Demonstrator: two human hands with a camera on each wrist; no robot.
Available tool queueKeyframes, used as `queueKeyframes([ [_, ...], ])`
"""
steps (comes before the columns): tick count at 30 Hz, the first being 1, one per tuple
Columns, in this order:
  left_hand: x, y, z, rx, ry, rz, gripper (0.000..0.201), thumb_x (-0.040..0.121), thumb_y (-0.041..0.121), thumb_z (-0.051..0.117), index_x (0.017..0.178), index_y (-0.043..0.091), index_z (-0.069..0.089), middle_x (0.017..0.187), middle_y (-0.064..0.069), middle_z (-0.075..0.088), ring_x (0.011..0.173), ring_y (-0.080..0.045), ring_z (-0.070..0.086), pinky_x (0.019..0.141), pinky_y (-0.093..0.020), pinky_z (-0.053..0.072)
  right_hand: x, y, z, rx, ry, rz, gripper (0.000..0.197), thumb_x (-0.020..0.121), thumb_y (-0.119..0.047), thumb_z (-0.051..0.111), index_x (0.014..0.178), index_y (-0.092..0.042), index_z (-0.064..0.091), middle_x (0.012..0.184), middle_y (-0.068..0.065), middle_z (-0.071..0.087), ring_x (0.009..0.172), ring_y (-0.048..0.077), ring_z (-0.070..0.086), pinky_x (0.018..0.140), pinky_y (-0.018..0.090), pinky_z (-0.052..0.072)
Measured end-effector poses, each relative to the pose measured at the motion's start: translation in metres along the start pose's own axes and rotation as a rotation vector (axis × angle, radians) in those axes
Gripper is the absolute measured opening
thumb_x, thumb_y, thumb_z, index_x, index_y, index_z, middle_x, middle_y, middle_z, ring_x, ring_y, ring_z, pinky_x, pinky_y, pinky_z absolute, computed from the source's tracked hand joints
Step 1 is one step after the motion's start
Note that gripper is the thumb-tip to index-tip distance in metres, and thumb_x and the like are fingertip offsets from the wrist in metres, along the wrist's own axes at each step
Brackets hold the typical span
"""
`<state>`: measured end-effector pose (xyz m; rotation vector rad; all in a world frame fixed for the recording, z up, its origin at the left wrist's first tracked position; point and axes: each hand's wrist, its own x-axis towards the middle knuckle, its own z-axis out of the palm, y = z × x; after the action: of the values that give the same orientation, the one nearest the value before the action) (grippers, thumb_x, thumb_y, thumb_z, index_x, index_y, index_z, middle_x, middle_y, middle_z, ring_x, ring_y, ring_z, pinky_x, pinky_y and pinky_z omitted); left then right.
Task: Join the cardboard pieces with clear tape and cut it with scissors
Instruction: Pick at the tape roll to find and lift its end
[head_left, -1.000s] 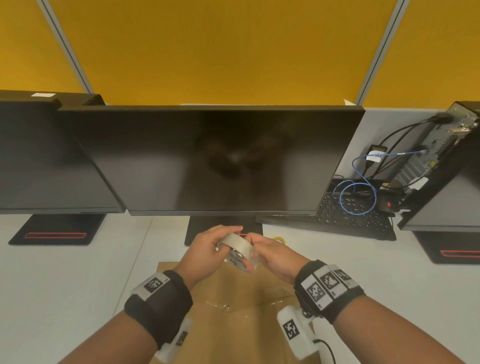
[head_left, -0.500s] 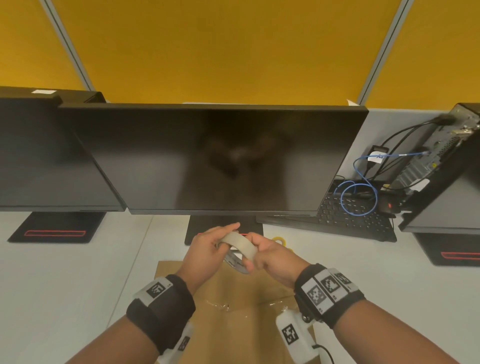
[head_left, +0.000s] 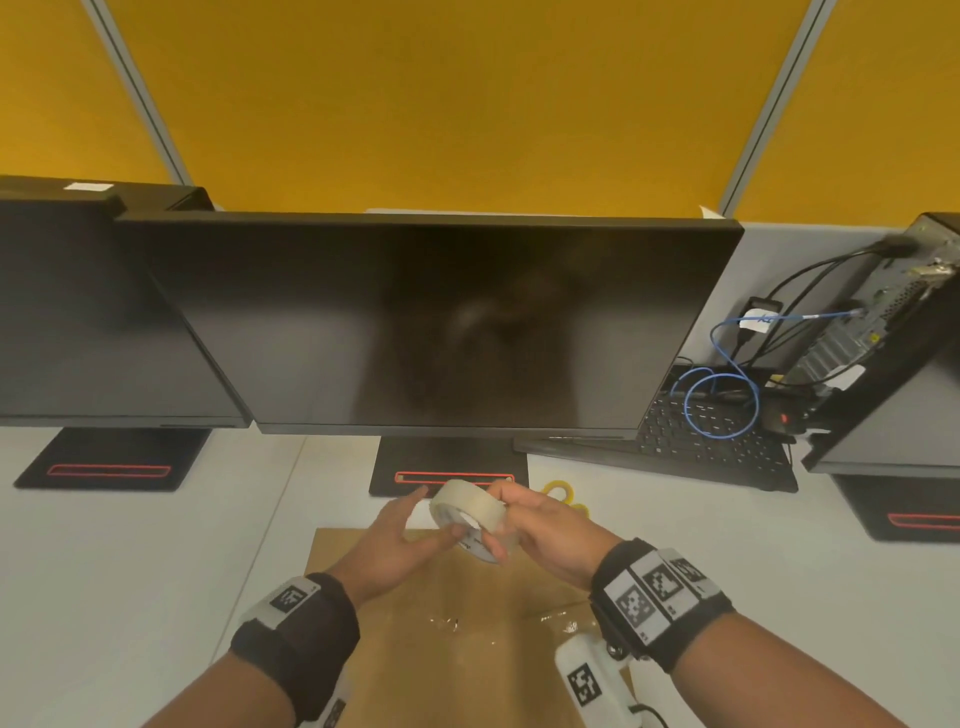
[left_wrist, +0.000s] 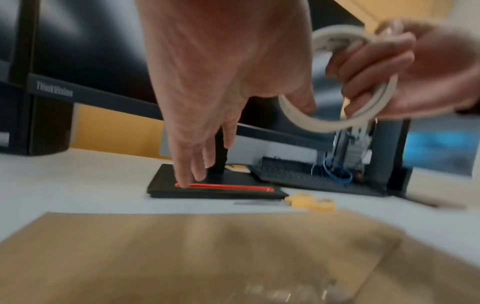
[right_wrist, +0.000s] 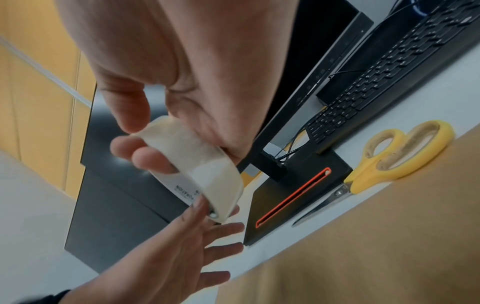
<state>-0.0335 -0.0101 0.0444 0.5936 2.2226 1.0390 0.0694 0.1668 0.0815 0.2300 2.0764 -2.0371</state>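
A roll of clear tape (head_left: 470, 512) is held in the air above the far end of the brown cardboard (head_left: 457, 649). My right hand (head_left: 501, 525) grips it, thumb on the outer band and fingers (right_wrist: 145, 156) through the core. My left hand (head_left: 431, 519) is beside the roll on its left with straight, spread fingers (right_wrist: 215, 248); its thumb tip touches the roll's lower edge. Crinkled clear tape (head_left: 452, 621) lies along a seam in the cardboard. Yellow-handled scissors (right_wrist: 405, 156) lie shut on the desk just beyond the cardboard's far right corner.
A black monitor (head_left: 426, 327) stands right behind the hands, its base (head_left: 447, 467) close to the cardboard edge. A second monitor (head_left: 78, 312) is at the left. A keyboard (head_left: 701, 441), a blue cable and a computer case (head_left: 893, 338) are at the right. The white desk (head_left: 156, 571) flanks the cardboard.
My left hand, which was curled over the top of the roll, has opened and slid down to the roll's left side. The right hand keeps the roll, turned slightly.
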Motion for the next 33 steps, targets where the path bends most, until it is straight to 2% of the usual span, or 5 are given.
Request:
queueKeyframes([
  [11, 0.006, -0.042, 0.024, 0.185, -0.175, -0.01, 0.091, 0.063, 0.091, 0.034, 0.137, 0.04, 0.035, 0.145, 0.003, 0.037, 0.141, -0.024, 0.019, 0.116, -0.045, 0.018, 0.008, 0.02, 0.007, 0.043, 0.034, 0.049, 0.031, 0.052, -0.003, 0.046, 0.072, -0.025, 0.056, 0.059, -0.013, 0.058, 0.068, 0.012, 0.051, 0.069, 0.032, 0.037],
  [14, 0.003, -0.046, 0.023, 0.242, -0.211, 0.006, 0.112, 0.054, 0.097, 0.03, 0.148, 0.038, 0.017, 0.158, 0.004, 0.011, 0.146, -0.019, -0.008, 0.117, -0.04, 0.0, 0.005, 0.017, -0.001, 0.163, -0.001, 0.032, 0.033, 0.059, 0.0, 0.047, 0.086, -0.017, 0.056, 0.061, -0.009, 0.058, 0.072, 0.016, 0.054, 0.077, 0.034, 0.037],
  [20, -0.001, -0.037, 0.018, 0.209, -0.221, -0.008, 0.125, 0.044, 0.101, 0.025, 0.148, 0.031, 0.022, 0.157, 0.006, 0.015, 0.146, -0.019, -0.008, 0.119, -0.044, 0.001, -0.003, 0.005, -0.001, 0.351, -0.07, -0.011, 0.022, 0.079, -0.022, 0.041, 0.094, -0.008, 0.047, 0.058, 0.001, 0.059, 0.075, 0.019, 0.059, 0.087, 0.029, 0.039],
  [26, -0.006, -0.032, 0.016, 0.219, -0.269, -0.072, 0.097, 0.068, 0.086, 0.035, 0.148, 0.035, 0.019, 0.159, 0.006, 0.005, 0.144, -0.019, -0.018, 0.117, -0.043, -0.006, -0.005, 0.001, -0.005, 0.323, -0.044, -0.031, 0.06, 0.06, -0.001, 0.035, 0.117, 0.014, 0.047, 0.062, 0.009, 0.062, 0.07, 0.013, 0.062, 0.078, 0.023, 0.044],
  [33, -0.007, -0.025, 0.018, 0.339, -0.289, -0.144, 0.061, 0.091, 0.057, 0.04, 0.146, 0.034, 0.026, 0.159, -0.004, -0.008, 0.143, -0.026, -0.02, 0.116, -0.044, -0.004, -0.004, -0.006, -0.002, 0.353, -0.023, 0.03, 0.043, 0.095, -0.015, 0.024, 0.129, 0.002, 0.046, 0.062, 0.009, 0.066, 0.062, 0.02, 0.048, 0.083, 0.026, 0.044],
])
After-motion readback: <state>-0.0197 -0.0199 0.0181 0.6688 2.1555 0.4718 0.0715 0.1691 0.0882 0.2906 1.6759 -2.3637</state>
